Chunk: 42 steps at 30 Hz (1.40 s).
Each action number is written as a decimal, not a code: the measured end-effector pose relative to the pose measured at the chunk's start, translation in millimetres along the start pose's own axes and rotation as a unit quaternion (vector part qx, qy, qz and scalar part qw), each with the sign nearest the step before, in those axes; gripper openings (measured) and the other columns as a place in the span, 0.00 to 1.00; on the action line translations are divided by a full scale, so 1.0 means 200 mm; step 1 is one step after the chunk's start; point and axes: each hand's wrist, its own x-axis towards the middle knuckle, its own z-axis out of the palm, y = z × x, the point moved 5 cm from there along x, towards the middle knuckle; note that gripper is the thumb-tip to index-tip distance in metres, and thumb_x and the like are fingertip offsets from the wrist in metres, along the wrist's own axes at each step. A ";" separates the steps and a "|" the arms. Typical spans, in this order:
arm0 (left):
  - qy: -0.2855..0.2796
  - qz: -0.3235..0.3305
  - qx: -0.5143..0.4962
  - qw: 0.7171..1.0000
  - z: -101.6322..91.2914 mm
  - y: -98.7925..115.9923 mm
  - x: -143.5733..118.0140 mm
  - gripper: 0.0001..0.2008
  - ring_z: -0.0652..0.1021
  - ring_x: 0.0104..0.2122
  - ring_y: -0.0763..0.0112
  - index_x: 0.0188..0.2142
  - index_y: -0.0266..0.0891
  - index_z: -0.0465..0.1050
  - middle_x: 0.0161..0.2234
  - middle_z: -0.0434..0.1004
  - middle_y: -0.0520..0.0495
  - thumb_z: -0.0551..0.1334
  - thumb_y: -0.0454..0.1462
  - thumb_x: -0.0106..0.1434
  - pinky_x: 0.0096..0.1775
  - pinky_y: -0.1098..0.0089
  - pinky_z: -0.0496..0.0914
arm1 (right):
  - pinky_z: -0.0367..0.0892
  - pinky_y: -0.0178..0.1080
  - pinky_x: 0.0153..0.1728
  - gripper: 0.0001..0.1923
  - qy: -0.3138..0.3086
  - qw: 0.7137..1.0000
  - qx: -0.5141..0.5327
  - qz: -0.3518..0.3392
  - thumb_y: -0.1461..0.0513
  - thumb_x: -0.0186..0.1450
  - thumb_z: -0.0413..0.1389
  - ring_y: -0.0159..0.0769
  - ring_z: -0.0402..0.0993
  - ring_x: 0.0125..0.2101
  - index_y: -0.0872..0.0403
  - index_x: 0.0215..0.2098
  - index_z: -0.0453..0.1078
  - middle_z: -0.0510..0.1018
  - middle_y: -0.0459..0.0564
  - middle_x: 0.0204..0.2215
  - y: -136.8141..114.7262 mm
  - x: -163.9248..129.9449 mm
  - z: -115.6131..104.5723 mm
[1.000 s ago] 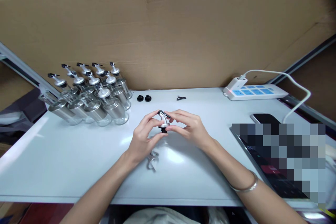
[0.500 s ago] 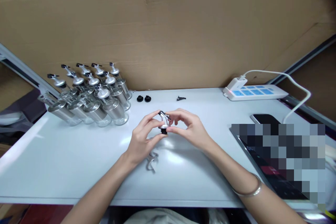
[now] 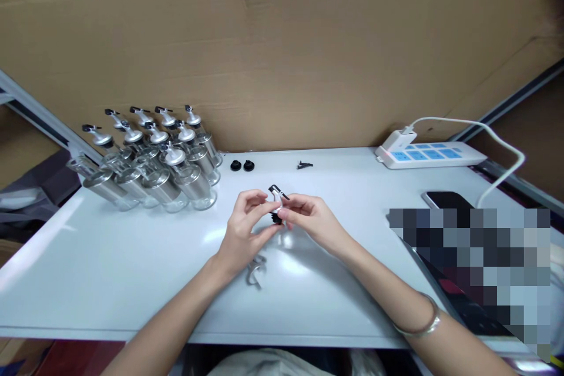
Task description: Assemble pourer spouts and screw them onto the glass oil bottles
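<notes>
Between my two hands, above the white table, is a bottle pourer (image 3: 276, 202) with a silver body, a black flip cap on top and a black ribbed stopper below. My left hand (image 3: 245, 228) pinches it from the left with thumb and finger. My right hand (image 3: 314, 217) grips its lower part from the right, thumb in front; some of its fingers are hidden behind. Below my left hand lie silver curved pieces (image 3: 255, 273), partly covered by it. Beyond my hands sit two black stoppers (image 3: 242, 165) and small black flip caps (image 3: 305, 165).
Several glass-and-steel bottles (image 3: 194, 185), many topped with pourers, stand at the back left. A power strip (image 3: 434, 154) with a charger and white cable lies at the back right. A phone (image 3: 449, 201) and a blurred-out tablet (image 3: 467, 305) lie on the right. Cardboard (image 3: 308, 59) walls the back.
My right hand has slid down to the pourer's lower part, its fingers curling behind. The left fingers have shifted off the cap, and the pourer now leans slightly.
</notes>
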 end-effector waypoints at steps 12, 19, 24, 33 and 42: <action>-0.004 0.000 -0.041 0.999 0.00 -0.01 -0.01 0.18 0.77 0.37 0.71 0.52 0.47 0.71 0.38 0.74 0.49 0.64 0.34 0.62 0.39 0.70 0.74 | 0.66 0.35 0.30 0.12 0.002 1.000 -0.010 -0.023 0.53 0.54 0.63 0.31 0.69 0.25 0.55 0.27 0.75 0.74 0.45 0.21 -0.02 -0.02 -0.01; -0.061 0.056 0.004 0.997 -0.01 0.04 0.02 0.19 0.76 0.40 0.68 0.55 0.44 0.65 0.40 0.71 0.45 0.61 0.38 0.64 0.40 0.67 0.74 | 0.69 0.37 0.30 0.14 0.014 0.998 -0.021 -0.052 0.52 0.55 0.63 0.33 0.72 0.26 0.54 0.29 0.75 0.77 0.47 0.23 -0.03 -0.03 -0.01; 0.109 0.078 0.093 0.987 -0.25 -0.01 0.07 0.24 0.72 0.45 0.61 0.56 0.44 0.60 0.45 0.68 0.43 0.62 0.38 0.60 0.43 0.61 0.72 | 0.69 0.38 0.31 0.17 0.054 0.994 -0.011 -0.095 0.48 0.56 0.61 0.33 0.71 0.26 0.54 0.29 0.73 0.76 0.48 0.26 -0.05 -0.03 -0.05; 0.332 -0.240 0.200 0.890 -0.69 -0.45 0.01 0.26 0.66 0.56 0.56 0.58 0.35 0.56 0.55 0.62 0.34 0.59 0.33 0.60 0.57 0.56 0.61 | 0.67 0.37 0.32 0.18 0.063 0.992 -0.003 -0.107 0.47 0.56 0.61 0.33 0.69 0.28 0.53 0.30 0.72 0.75 0.48 0.27 -0.04 -0.03 -0.06; 0.331 -0.244 0.237 0.880 -0.67 -0.46 -0.02 0.16 0.72 0.44 0.62 0.49 0.37 0.68 0.44 0.69 0.43 0.58 0.33 0.61 0.50 0.60 0.65 | 0.68 0.40 0.35 0.18 0.059 0.991 -0.037 -0.118 0.47 0.58 0.60 0.36 0.70 0.30 0.53 0.32 0.71 0.75 0.49 0.29 -0.03 -0.03 -0.06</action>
